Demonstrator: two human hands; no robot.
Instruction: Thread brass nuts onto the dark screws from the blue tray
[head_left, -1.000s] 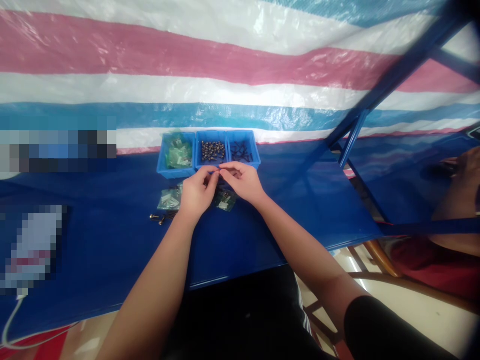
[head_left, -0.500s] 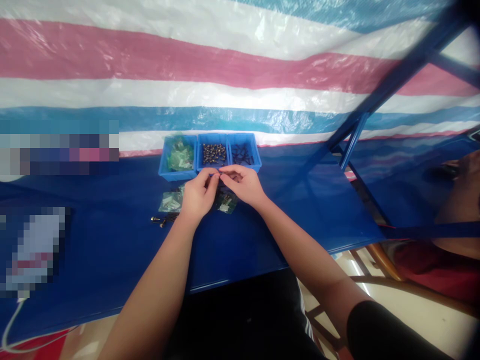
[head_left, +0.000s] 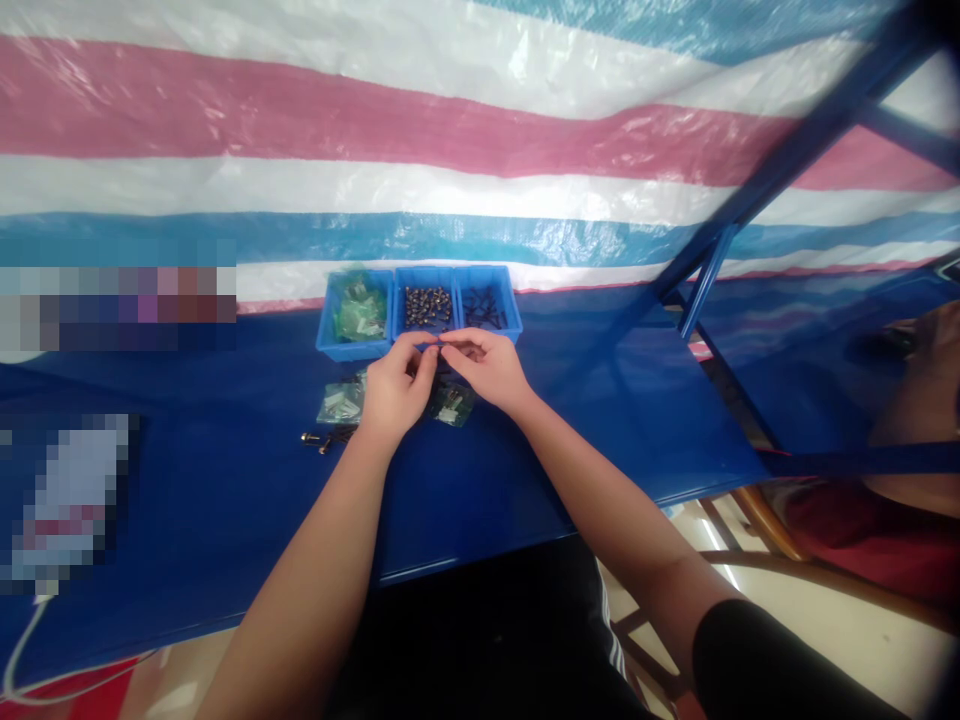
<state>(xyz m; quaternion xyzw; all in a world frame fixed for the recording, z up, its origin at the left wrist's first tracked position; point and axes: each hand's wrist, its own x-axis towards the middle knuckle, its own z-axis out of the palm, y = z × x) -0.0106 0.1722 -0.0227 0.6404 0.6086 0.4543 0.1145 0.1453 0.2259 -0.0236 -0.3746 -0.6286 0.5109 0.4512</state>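
Note:
My left hand point(head_left: 399, 385) and my right hand point(head_left: 486, 368) meet fingertip to fingertip just in front of the blue bins. Both are closed in a pinch; whatever lies between the fingers is too small and covered to name. Beside my left hand is a clear packet point(head_left: 341, 402) with small pale parts inside. A second packet point(head_left: 452, 404) lies under and between the hands. Several dark bolts with brassy ends point(head_left: 322, 440) rest left of my left wrist, partly hidden by it.
Three blue bins stand in a row: one with green-tinted packets point(head_left: 358, 312), one with brassy small parts point(head_left: 427, 306), one with dark screws point(head_left: 482, 307). A blurred-out device with a white cable point(head_left: 28, 640) lies left. Blue metal bars point(head_left: 709, 280) and a seated person point(head_left: 877, 540) are right.
Almost nothing differs. My fingertips have shifted very slightly while staying pinched together at the same spot; the bins and packets have not moved.

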